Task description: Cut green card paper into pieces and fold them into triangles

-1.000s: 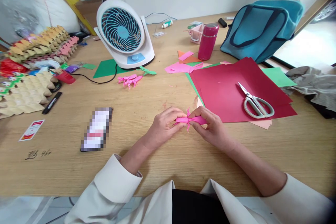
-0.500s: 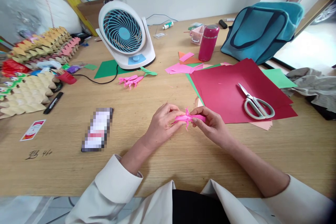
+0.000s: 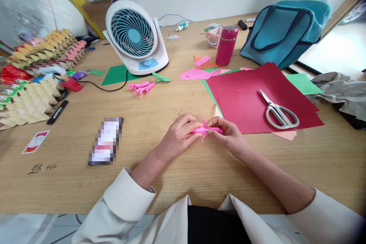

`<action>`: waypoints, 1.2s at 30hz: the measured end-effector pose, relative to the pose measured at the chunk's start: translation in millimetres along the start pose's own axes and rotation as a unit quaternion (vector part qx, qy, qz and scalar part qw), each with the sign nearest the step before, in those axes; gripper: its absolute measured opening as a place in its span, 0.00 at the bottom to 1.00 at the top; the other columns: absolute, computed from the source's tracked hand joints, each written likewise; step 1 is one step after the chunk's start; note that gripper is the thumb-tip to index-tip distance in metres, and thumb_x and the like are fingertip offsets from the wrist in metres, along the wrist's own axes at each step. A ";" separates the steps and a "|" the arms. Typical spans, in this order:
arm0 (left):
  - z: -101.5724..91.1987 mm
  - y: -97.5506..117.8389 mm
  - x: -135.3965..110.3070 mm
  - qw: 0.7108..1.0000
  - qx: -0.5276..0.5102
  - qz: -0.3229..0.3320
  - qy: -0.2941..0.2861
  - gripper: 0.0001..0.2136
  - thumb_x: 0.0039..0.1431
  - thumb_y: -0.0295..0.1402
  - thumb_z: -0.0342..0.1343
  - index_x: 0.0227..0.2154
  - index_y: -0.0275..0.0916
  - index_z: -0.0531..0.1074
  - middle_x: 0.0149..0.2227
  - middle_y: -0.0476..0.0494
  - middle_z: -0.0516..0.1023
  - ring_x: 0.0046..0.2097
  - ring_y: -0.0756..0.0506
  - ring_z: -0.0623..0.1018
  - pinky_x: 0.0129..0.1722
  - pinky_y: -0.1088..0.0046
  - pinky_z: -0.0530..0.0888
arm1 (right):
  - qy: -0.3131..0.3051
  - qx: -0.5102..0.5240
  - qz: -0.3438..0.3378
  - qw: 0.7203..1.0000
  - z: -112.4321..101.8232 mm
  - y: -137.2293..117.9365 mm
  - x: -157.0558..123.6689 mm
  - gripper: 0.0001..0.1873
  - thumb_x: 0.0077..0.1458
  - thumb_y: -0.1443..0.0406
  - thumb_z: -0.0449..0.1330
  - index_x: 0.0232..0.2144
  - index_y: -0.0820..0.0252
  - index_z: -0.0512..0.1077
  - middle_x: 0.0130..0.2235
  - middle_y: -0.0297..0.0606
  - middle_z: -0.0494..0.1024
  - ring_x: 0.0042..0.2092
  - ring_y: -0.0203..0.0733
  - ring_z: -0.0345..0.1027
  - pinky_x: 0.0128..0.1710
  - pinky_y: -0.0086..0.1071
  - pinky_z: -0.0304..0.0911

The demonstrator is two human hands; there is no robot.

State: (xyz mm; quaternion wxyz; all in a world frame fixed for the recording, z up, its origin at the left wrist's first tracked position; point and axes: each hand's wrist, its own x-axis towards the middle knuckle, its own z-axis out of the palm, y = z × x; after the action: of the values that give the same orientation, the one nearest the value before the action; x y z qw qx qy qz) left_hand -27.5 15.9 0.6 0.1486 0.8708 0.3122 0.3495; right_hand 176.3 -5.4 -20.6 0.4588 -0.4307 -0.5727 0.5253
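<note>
Over the table (image 3: 183, 183), left hand (image 3: 177, 139) and right hand (image 3: 230, 139) pinch a pink paper figure (image 3: 204, 130); fingers (image 3: 191, 121) hide its ends.

Pink paper figure (image 3: 201, 130) partly behind fingers (image 3: 217, 122)

Both hands bare: left hand (image 3: 178, 137), right hand (image 3: 230, 139). Off-white jacket, smooth plain cloth. Left sleeve (image 3: 114, 217) ends in wide turned-back cuff (image 3: 128, 198) at wrist. Right sleeve (image 3: 328, 217) sits higher, forearm uncovered. Jacket front open, pointed lapels (image 3: 178, 215) either side. Black garment (image 3: 214, 227) beneath, between lapels.
</note>
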 end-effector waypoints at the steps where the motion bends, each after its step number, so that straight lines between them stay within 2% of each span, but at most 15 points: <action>1: 0.2 0.1 0.0 1.000 -0.003 0.001 0.000 0.08 0.64 0.32 0.56 0.45 0.40 0.75 0.41 0.43 0.75 0.43 0.46 0.76 0.44 0.68 0.74 | 0.000 0.004 0.003 1.000 0.1 0.0 0.1 0.11 0.55 0.57 0.64 0.34 0.59 0.72 0.34 0.35 0.76 0.35 0.38 0.69 0.37 0.33 0.66; 6: 0.1 -0.9 0.5 1.000 -0.002 0.006 -0.006 0.07 0.64 0.31 0.57 0.43 0.40 0.75 0.41 0.43 0.76 0.44 0.47 0.76 0.44 0.69 0.72 | -0.014 0.011 0.003 1.000 0.4 -1.5 0.8 0.11 0.55 0.57 0.65 0.33 0.58 0.73 0.34 0.35 0.76 0.35 0.38 0.69 0.38 0.33 0.66; 13: -6.2 -1.5 2.5 0.995 0.102 -0.003 -0.015 0.07 0.61 0.35 0.59 0.40 0.41 0.76 0.39 0.44 0.78 0.43 0.43 0.72 0.44 0.62 0.66 | -0.019 0.005 -0.022 1.000 -9.2 -5.3 2.4 0.13 0.60 0.55 0.60 0.40 0.57 0.72 0.41 0.39 0.76 0.43 0.41 0.70 0.42 0.34 0.66; 18: -10.0 -1.3 3.8 0.986 0.164 -0.004 -0.027 0.07 0.60 0.35 0.59 0.40 0.42 0.76 0.42 0.44 0.80 0.45 0.41 0.70 0.44 0.59 0.62 | 0.040 -0.071 -0.030 0.996 -14.7 2.5 2.9 0.13 0.61 0.55 0.60 0.41 0.57 0.70 0.37 0.37 0.73 0.37 0.38 0.68 0.34 0.31 0.64; 21: -7.8 -3.6 3.1 0.983 0.178 0.000 -0.043 0.06 0.59 0.35 0.60 0.39 0.43 0.77 0.45 0.44 0.80 0.48 0.39 0.70 0.46 0.58 0.61 | 0.052 -0.137 -0.060 0.987 -14.1 6.2 2.5 0.11 0.61 0.58 0.60 0.42 0.57 0.70 0.39 0.38 0.74 0.39 0.40 0.70 0.37 0.33 0.66; 24: -4.1 -5.9 1.8 0.984 0.169 -0.010 -0.051 0.06 0.59 0.34 0.61 0.39 0.44 0.78 0.48 0.45 0.79 0.51 0.38 0.69 0.49 0.57 0.61 | 0.049 -0.220 -0.107 0.968 -13.2 6.8 1.8 0.08 0.61 0.61 0.59 0.42 0.57 0.70 0.40 0.39 0.75 0.41 0.41 0.71 0.42 0.36 0.67; 27: -3.1 -6.5 1.6 0.988 0.143 -0.022 -0.052 0.08 0.59 0.35 0.61 0.42 0.46 0.78 0.49 0.46 0.79 0.53 0.39 0.69 0.50 0.58 0.61 | 0.041 -0.282 -0.133 0.949 -13.5 6.3 1.8 0.07 0.61 0.64 0.57 0.42 0.57 0.69 0.40 0.40 0.74 0.42 0.43 0.71 0.43 0.38 0.67; 30: -6.6 -6.6 3.1 0.993 0.115 -0.028 -0.030 0.09 0.60 0.36 0.60 0.43 0.46 0.78 0.48 0.46 0.79 0.52 0.41 0.71 0.51 0.60 0.63 | 0.035 -0.322 -0.150 0.934 -14.3 6.0 2.4 0.05 0.60 0.66 0.57 0.40 0.58 0.69 0.39 0.41 0.75 0.41 0.44 0.71 0.42 0.38 0.68; 36: -15.0 -12.7 4.6 0.991 0.082 -0.047 0.091 0.05 0.62 0.32 0.58 0.39 0.42 0.76 0.41 0.45 0.80 0.46 0.44 0.75 0.50 0.61 0.67 | 0.019 -0.407 -0.174 0.897 -13.0 8.0 1.6 0.06 0.59 0.67 0.58 0.40 0.58 0.72 0.40 0.43 0.76 0.43 0.48 0.71 0.42 0.41 0.68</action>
State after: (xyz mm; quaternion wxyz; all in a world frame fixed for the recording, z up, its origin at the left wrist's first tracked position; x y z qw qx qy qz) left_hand -40.9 29.1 7.6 0.0638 0.8290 0.3924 0.3933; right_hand 188.8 -0.5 -28.1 0.3382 -0.4834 -0.7934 0.1500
